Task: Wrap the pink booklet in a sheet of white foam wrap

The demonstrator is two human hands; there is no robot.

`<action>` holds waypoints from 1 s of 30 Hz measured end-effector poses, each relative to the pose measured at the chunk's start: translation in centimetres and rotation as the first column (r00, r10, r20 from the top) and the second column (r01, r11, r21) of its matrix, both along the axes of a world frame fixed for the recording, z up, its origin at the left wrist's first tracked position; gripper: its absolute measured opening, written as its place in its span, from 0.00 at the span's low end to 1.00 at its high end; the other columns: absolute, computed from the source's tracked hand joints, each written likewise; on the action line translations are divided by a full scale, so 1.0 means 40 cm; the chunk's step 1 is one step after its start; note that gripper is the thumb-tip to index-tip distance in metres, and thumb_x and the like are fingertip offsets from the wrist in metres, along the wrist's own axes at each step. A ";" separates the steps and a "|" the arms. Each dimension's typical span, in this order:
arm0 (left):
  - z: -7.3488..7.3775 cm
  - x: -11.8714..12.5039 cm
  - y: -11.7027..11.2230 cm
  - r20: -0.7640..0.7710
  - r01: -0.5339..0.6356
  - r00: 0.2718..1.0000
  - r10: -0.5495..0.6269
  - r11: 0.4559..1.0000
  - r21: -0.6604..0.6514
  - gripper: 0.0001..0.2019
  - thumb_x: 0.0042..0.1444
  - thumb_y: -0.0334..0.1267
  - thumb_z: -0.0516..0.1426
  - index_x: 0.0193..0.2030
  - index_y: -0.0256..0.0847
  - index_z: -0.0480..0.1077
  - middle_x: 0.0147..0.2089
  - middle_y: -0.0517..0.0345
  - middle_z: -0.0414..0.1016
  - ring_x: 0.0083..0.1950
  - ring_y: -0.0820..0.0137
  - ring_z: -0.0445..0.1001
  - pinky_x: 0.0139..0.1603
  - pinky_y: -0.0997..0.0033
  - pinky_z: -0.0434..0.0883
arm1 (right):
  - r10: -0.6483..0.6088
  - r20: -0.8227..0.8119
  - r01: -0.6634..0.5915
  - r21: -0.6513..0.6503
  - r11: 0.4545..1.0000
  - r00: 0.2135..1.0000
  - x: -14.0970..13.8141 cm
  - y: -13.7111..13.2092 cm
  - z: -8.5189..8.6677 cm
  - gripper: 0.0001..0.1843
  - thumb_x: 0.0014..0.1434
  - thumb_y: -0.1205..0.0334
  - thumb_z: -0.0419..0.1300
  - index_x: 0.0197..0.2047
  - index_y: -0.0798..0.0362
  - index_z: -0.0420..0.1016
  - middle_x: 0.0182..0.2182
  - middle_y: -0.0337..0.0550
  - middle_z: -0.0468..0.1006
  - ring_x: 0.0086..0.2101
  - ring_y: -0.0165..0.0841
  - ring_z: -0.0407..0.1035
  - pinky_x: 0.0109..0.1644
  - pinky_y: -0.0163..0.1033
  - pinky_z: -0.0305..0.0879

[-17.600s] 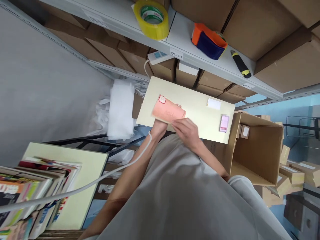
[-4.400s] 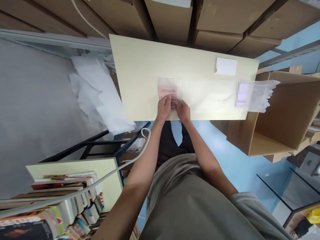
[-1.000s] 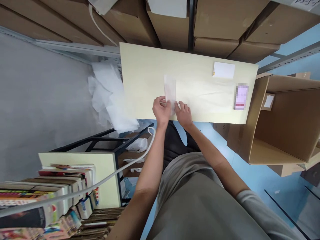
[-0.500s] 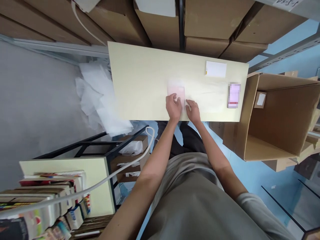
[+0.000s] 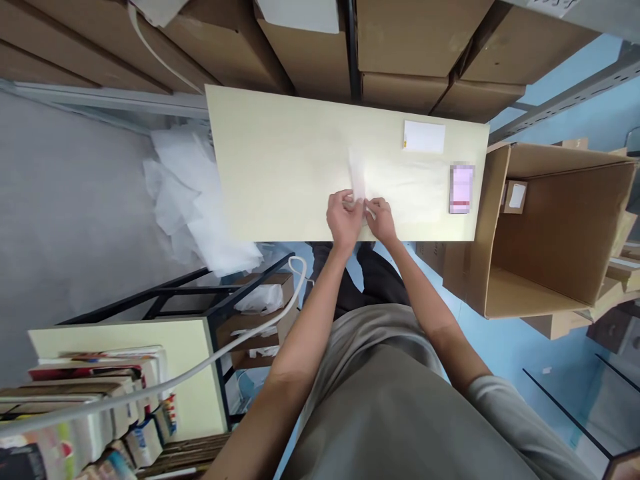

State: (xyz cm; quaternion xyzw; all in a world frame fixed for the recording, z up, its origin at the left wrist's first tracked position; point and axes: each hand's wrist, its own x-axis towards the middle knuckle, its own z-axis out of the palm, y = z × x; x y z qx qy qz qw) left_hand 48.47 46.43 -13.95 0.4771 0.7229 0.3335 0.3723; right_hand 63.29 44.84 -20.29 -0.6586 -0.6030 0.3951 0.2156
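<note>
A small pale pink, flat item with a whitish, see-through wrapping sheet [image 5: 357, 175] stands turned on its narrow side near the table's front edge. My left hand [image 5: 345, 219] is closed around its left side, thumb against it. From the right, my right hand [image 5: 381, 219] pinches the wrapping's near end. The sheet's far end is blurred. On the cream tabletop [image 5: 280, 160] lie a white card-like piece [image 5: 425, 137] at the back right and a pink-purple phone-shaped item [image 5: 461, 190], partly pixelated, by the right edge.
An open cardboard box [image 5: 555, 233] stands against the table's right end, with a small carton inside. White wrapping sheets [image 5: 187, 193] are heaped at the left. Cardboard boxes [image 5: 405, 40] line the back. A white cable [image 5: 215, 357] crosses near the books [image 5: 100, 380].
The pink item has turned from lying flat to its narrow side. My right hand has moved left onto the wrapping. The whole view has shifted slightly.
</note>
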 end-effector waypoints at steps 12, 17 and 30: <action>-0.086 0.160 0.006 -0.003 0.217 0.976 -0.217 0.975 -0.048 0.13 0.70 0.37 0.64 0.59 0.41 0.80 0.57 0.38 0.79 0.63 0.46 0.80 0.73 0.41 0.75 | -0.311 -0.081 0.310 -0.026 0.950 0.947 0.188 0.004 0.038 0.20 0.74 0.49 0.65 0.57 0.54 0.89 0.55 0.58 0.87 0.50 0.45 0.83 0.67 0.57 0.82; -0.117 0.130 0.013 -0.019 -0.047 0.999 0.045 0.990 -0.135 0.16 0.64 0.32 0.64 0.59 0.41 0.78 0.59 0.38 0.80 0.64 0.48 0.80 0.73 0.42 0.75 | -0.355 0.027 0.354 0.016 0.935 0.935 0.142 -0.029 0.027 0.23 0.72 0.63 0.61 0.66 0.54 0.84 0.57 0.59 0.84 0.50 0.45 0.81 0.64 0.57 0.82; -0.008 -0.305 -0.028 -0.179 -0.237 0.958 0.225 0.970 -0.050 0.16 0.67 0.35 0.64 0.60 0.41 0.81 0.56 0.47 0.84 0.54 0.60 0.83 0.65 0.60 0.80 | 0.065 -0.167 -0.093 -0.168 0.981 0.984 -0.362 0.008 0.025 0.23 0.73 0.71 0.68 0.69 0.52 0.85 0.60 0.54 0.86 0.52 0.43 0.84 0.68 0.48 0.82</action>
